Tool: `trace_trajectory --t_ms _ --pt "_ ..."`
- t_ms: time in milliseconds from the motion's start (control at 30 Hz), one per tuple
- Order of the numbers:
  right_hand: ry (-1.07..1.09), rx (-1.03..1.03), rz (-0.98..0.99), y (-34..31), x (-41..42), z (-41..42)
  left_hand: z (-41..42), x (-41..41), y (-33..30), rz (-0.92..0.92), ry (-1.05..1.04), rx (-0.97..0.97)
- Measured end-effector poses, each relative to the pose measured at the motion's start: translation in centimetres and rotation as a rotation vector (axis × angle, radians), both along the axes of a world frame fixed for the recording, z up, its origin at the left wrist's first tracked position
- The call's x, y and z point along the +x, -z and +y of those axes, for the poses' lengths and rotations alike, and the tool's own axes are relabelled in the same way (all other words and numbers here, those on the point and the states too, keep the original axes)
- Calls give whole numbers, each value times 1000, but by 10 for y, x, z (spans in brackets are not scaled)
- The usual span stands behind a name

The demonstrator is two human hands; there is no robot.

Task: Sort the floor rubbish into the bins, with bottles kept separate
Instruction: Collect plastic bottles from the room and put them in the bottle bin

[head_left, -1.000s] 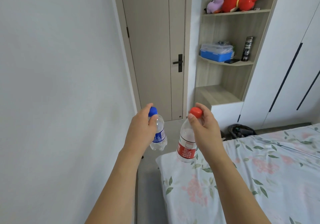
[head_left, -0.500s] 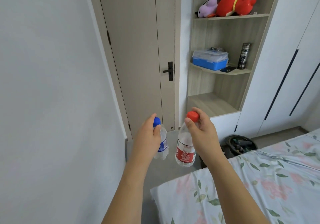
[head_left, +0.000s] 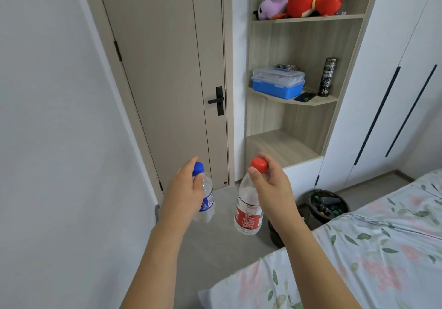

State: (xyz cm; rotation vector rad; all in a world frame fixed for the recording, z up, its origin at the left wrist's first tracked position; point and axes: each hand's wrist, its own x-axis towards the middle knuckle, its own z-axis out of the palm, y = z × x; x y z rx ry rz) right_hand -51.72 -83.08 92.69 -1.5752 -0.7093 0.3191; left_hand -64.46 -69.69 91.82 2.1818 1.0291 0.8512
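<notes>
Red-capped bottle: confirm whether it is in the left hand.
No, the right hand holds the red-capped bottle; the left hand holds the blue-capped bottle.

Both forearms are stretched forward from the bottom of the view, bare to the elbow, and are held roughly parallel and well apart. The left hand (head_left: 185, 195) is seen from the back, its fingers curled round the blue-capped bottle (head_left: 205, 198) near the neck. The right hand (head_left: 271, 189) is raised slightly higher, and the red-capped bottle (head_left: 248, 209) is pinched at its neck between thumb and curled fingers, so that it is hung below the hand
</notes>
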Motion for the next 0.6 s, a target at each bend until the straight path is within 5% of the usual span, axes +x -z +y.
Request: trace_trajectory --t_ms 333,600 --pt "119 13 16 1 65 146 160 82 -12 32 142 13" --pt "175 29 -13 -7 113 185 220 136 -25 -30 217 33"
